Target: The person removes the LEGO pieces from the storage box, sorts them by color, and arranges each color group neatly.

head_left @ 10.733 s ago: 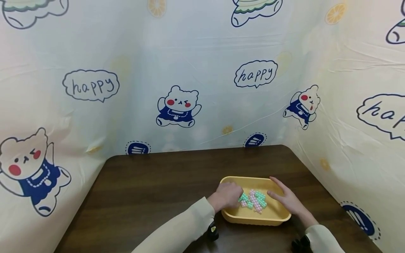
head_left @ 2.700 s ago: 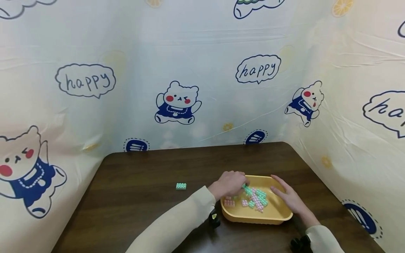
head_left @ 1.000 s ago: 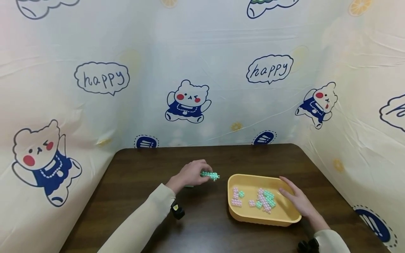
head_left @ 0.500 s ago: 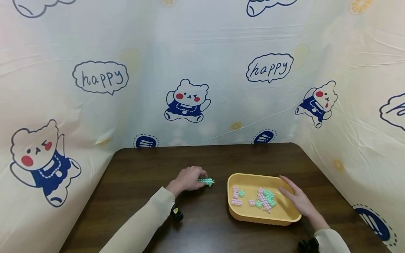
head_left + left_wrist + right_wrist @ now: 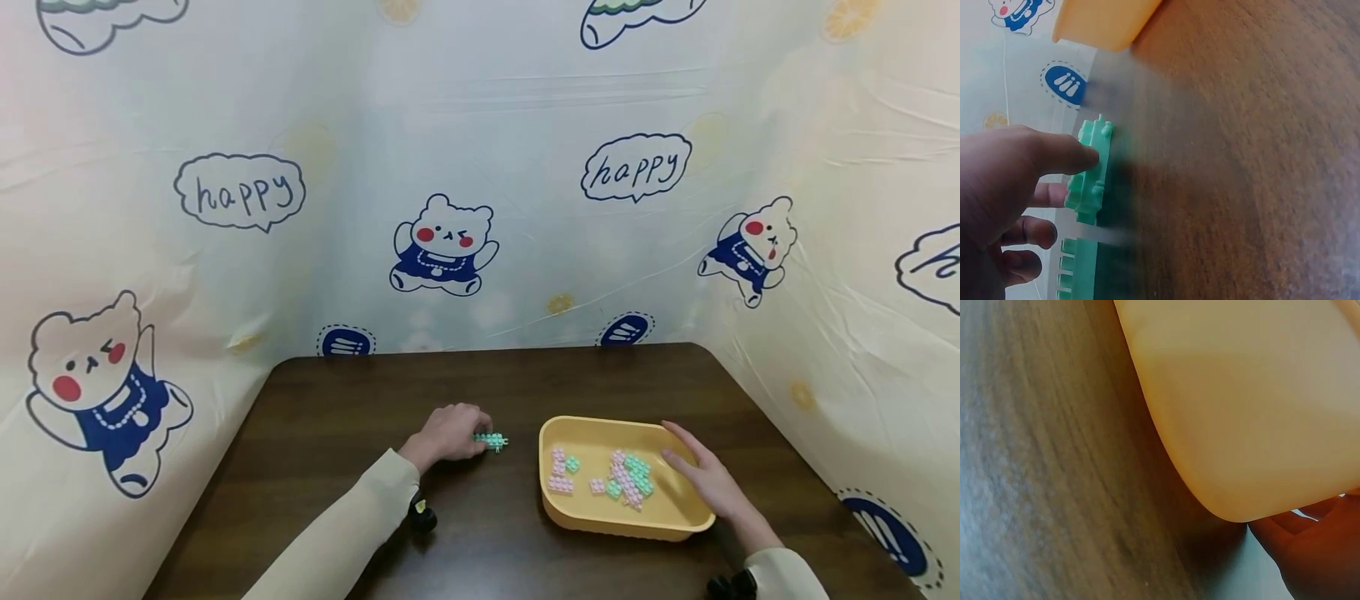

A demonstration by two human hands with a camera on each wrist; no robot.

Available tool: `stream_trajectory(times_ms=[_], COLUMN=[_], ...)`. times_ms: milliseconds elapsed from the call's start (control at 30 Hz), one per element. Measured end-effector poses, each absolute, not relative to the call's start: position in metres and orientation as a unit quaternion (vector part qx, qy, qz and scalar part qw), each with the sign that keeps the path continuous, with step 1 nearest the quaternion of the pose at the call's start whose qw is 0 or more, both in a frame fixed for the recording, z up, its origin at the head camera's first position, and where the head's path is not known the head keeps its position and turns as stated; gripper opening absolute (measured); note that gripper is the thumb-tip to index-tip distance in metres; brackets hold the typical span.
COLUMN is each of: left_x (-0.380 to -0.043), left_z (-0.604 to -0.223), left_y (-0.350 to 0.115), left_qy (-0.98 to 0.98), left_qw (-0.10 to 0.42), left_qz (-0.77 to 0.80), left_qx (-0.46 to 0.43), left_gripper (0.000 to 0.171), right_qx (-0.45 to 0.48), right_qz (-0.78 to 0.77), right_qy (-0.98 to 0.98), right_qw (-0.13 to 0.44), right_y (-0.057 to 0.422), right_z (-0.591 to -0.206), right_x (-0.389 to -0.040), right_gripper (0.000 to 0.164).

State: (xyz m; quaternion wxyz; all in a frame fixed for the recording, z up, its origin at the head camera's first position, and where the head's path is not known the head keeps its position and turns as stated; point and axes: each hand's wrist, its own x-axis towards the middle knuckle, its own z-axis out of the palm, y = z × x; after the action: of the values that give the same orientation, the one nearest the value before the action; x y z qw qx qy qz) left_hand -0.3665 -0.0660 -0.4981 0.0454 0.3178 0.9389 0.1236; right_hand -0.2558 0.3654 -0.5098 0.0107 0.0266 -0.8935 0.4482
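Observation:
My left hand (image 5: 450,433) pinches a green building block (image 5: 1090,172) between thumb and fingers, left of the yellow box. Small nubs stick out from this block. Just past it in the left wrist view is a second green block (image 5: 1079,272) with studs on one side; a narrow gap seems to part them. In the head view my hand hides that second block. My right hand (image 5: 708,475) holds the right end of the yellow box (image 5: 555,502), the thumb reaching over its rim. Part of this hand shows against the box's outer wall in the right wrist view.
Several pink blocks (image 5: 560,483) and green blocks (image 5: 639,475) lie inside the box, at its left end and around its middle. The brown wooden table (image 5: 360,392) ends at a printed curtain (image 5: 517,275) behind and at both sides.
Earlier my left hand was in the box while one green block lay on the table. It has since brought another green block out leftward and lowered it beside the first. My right hand stays at the box.

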Motion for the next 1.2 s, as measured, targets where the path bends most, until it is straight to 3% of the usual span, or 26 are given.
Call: stream_trajectory(times_ms=[867, 1033, 1200], left_x=[-0.365, -0.361, -0.355], left_z=[-0.503, -0.497, -0.484], left_y=[-0.063, -0.060, -0.047], left_qy=[0.939, 0.935, 0.892], left_qw=[0.026, -0.007, -0.048], left_qz=[0.106, 0.137, 0.250], left_qx=[0.327, 0.328, 0.374], left_gripper=[0.023, 0.029, 0.025], right_qx=[0.036, 0.036, 0.033], right_qz=[0.437, 0.441, 0.446], right_qy=[-0.898, -0.897, -0.894], right_qw=[0.020, 0.019, 0.017], right_y=[0.363, 0.364, 0.364], right_z=[-0.510, -0.510, -0.510], right_x=[-0.253, -0.253, -0.254], right_gripper=[0.061, 0.060, 0.060])
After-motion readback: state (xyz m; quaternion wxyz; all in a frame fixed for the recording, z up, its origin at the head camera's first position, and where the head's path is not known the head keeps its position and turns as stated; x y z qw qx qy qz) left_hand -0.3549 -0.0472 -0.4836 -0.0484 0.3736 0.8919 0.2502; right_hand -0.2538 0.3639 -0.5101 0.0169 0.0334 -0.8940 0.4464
